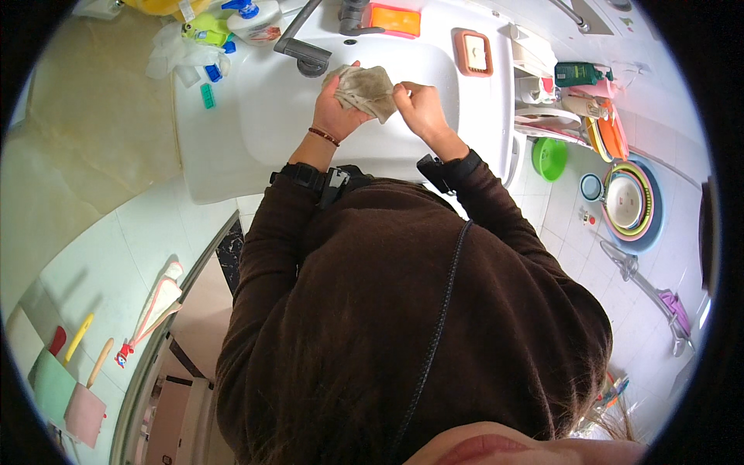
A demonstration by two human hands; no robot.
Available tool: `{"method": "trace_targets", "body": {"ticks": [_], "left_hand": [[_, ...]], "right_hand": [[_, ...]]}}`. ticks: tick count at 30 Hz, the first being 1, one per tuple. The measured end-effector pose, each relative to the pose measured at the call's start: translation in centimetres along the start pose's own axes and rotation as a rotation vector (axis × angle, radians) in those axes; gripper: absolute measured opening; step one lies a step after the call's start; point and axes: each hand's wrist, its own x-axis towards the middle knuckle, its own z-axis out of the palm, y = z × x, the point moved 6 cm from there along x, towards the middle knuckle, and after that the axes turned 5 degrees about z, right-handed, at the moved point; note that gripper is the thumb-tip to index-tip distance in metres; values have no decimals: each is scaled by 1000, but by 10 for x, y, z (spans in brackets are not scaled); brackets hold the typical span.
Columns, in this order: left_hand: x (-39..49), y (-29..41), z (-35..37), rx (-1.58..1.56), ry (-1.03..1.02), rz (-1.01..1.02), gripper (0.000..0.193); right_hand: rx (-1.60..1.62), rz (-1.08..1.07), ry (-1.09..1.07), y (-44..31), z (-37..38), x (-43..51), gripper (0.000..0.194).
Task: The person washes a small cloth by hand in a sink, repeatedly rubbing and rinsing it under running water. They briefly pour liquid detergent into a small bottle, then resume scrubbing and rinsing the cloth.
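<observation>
Over the white washbasin [279, 116], my left hand [337, 113] holds a damp-looking, greyish-beige cloth [369, 87]. The cloth lies bunched across the palm, with the thumb on its near-left side. My right hand [423, 113] has its fingers curled at the cloth's right edge and appears to pinch it between thumb and forefinger. Just up and left of the cloth is the dark grey spout of a faucet [314, 61]; no running water can be made out. Part of the left fingers is hidden behind the cloth.
An orange box [396, 21] and a soap dish [474, 53] with pale soap stand on the basin's rim. Left are a white pump bottle [256, 24], a plastic bag [174, 49] and a small green item [207, 96]. A green basin [549, 158] sits right; stacked basins [651, 203] hang beyond.
</observation>
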Motion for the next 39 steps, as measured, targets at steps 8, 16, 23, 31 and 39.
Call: {"method": "trace_targets", "body": {"ticks": [8,16,23,31,39], "left_hand": [[-8,-2,-13,-159,126,-80,47],[-27,10,-43,-60,379,-82,42],[-20,10,-46,-58,458,-85,47],[-13,19,-30,-115,358,-12,52],[-13,26,-36,80,352,-14,49]], "right_hand": [[643,134,133,102,-16,83,25],[200,93,380,178,-28,180,29],[124,120,315,177,-30,179,43],[309,200,405,141,1,88,41],[1200,379,-737,86,129,39,69]]}}
